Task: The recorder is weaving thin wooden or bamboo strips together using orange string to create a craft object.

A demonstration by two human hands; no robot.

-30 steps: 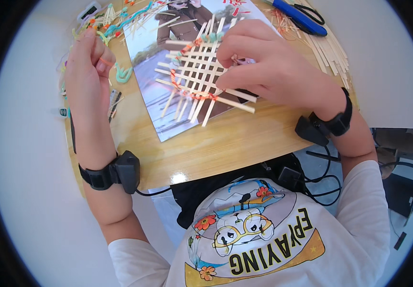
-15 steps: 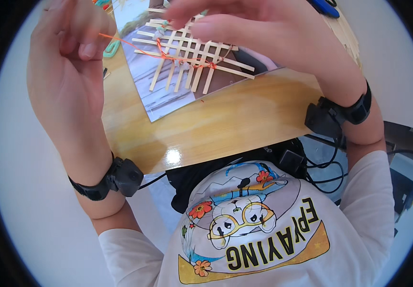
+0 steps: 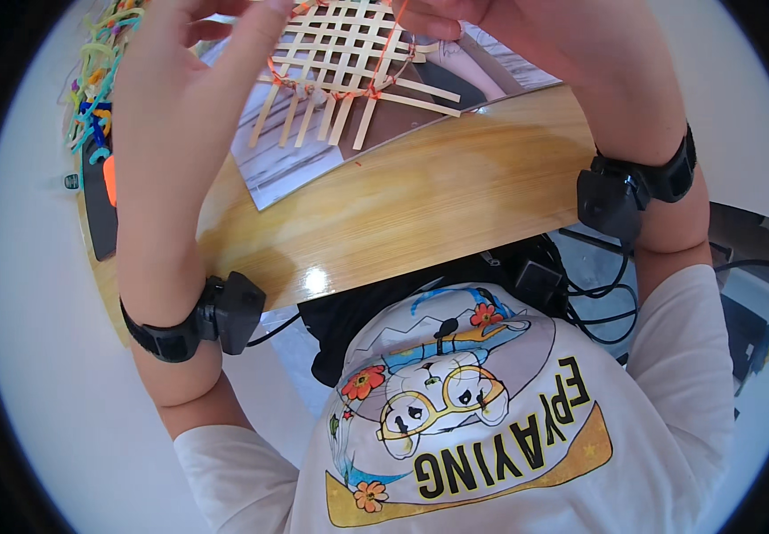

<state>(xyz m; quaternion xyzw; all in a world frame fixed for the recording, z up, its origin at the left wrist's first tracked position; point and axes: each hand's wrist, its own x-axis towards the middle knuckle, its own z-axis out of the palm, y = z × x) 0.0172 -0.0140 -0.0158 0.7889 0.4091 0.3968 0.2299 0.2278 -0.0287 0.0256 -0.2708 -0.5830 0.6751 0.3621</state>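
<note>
At the far left of the wooden table (image 3: 438,209) lies a heap of coloured cords (image 3: 100,71), green, yellow and blue, beside a dark flat object (image 3: 98,200) with an orange patch that rests along the table's left edge. Just right of that heap rises the left hand (image 3: 193,62), lifted above the table; its fingers curl inward and meet the left edge of a woven mat (image 3: 349,62), though the fingertips run out of the top of the view, so how firmly they pinch cannot be told. A black wrist strap (image 3: 198,320) with a boxy unit sits on that forearm, below the table's near edge.

The woven mat is a lattice of pale flat strips, held up over the middle of the table and tilted, with loose strip ends fanning down toward the table. An orange cord (image 3: 331,89) loops along its lower edge and runs up across it. Under the mat, lying flat on the table, is a printed sheet (image 3: 313,160) in grey and white.

Right of the mat, the right hand (image 3: 527,36) closes on its upper right part, fingers bent over the strips. A second black wrist strap (image 3: 634,182) wraps that forearm, above the table's right end.
</note>
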